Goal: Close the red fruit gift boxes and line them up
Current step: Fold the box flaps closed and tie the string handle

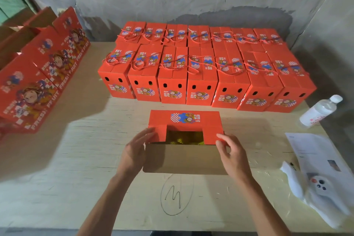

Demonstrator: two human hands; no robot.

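Box point(185, 120) flaps touched by both hands' fingertips.

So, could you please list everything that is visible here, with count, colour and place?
closed boxes: two rows of seven, red, far half of the table
open box: one, red with a brown flap, table centre, in front of the rows
stacked boxes: several, red, tops open, far left
table: one, pale wood, a pencil mark near the front edge
bottle: one, clear with a white cap, right edge
paper sheet: one, white, right side
phone: one, pale, on a white wrapper, near right
left hand: fingers on the box's left side flap
right hand: fingers on the box's right side flap
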